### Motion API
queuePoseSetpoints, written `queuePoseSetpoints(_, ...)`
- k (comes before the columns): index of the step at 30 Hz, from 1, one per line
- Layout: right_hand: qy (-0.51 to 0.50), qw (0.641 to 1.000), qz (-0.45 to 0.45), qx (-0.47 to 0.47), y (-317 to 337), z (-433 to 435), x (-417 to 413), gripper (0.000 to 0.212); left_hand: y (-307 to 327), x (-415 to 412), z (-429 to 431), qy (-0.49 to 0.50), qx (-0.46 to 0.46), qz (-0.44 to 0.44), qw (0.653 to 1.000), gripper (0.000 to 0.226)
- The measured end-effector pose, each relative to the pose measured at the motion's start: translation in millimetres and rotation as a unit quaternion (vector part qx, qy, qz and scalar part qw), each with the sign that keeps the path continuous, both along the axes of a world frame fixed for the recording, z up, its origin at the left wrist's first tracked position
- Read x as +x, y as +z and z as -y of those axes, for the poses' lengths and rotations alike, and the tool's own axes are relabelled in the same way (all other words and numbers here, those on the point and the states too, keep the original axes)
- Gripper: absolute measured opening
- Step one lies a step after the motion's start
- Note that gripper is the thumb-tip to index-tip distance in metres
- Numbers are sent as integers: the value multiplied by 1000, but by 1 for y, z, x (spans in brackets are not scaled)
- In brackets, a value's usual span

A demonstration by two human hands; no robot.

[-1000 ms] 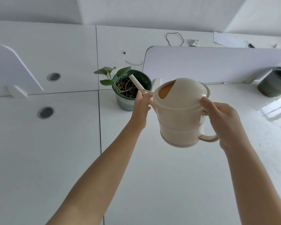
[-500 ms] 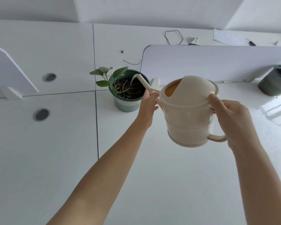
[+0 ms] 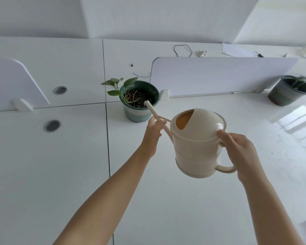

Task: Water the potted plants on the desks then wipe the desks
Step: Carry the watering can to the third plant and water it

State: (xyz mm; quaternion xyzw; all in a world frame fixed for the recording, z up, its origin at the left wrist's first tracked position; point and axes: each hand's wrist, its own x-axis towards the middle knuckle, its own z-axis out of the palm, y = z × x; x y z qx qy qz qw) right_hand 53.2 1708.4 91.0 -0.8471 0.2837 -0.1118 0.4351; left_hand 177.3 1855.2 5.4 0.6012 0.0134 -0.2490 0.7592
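Cream watering can (image 3: 198, 144) held over the white desk (image 3: 166, 200), right hand (image 3: 237, 149) closed on its handle side, left hand (image 3: 155, 129) pinched around the spout (image 3: 151, 110). Now drawn back and lower than a moment ago, tip just over the green pot (image 3: 140, 101)'s near rim; water flow possibly there, too blurred to tell. Probably finishing here, with the second pot (image 3: 288, 91) far right unwatered.

On the bench (image 3: 175, 200), the nearer potted plant (image 3: 139, 100) stands left of the divider panel (image 3: 219, 75); a second pot (image 3: 288, 91) stands far right (before that panel).
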Motion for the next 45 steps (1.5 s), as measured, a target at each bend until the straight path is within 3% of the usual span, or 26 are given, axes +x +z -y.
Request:
queuePoseSetpoints(7, 38, 997, -34, 62, -25, -27, -43, 83, -3, -49, -51, 56, 50, -15, 997, 42)
queuePoseSetpoints(12, 61, 984, -52, 161, -42, -44, -73, 48, -4, -85, -81, 100, 61, -16, 993, 35)
queuePoseSetpoints(14, 64, 982, -68, 165, -56, -49, -79, 56, -8, -98, -92, 121, 63, -18, 990, 31)
queuePoseSetpoints(18, 77, 981, -88, 152, -71, -64, -89, 83, -20, -121, -109, 168, 62, -31, 983, 28)
queuePoseSetpoints(22, 79, 978, -117, 153, -79, -75, -91, 92, -30, -138, -123, 211, 57, -36, 975, 37)
queuePoseSetpoints(25, 81, 977, -134, 145, -84, -80, -91, 61, -33, -149, -131, 243, 38, -39, 969, 30)
queuePoseSetpoints(27, 80, 978, -138, 137, -87, -83, -91, 54, -33, -155, -135, 253, 25, -40, 966, 28)
queuePoseSetpoints(41, 110, 983, -147, 26, -99, -91, -80, 47, -31, -173, -154, 248, 68, -12, 966, 40)
queuePoseSetpoints(45, 156, 975, -157, -2, -91, -79, -76, 66, -17, -183, -147, 269, 141, 23, 952, 41)
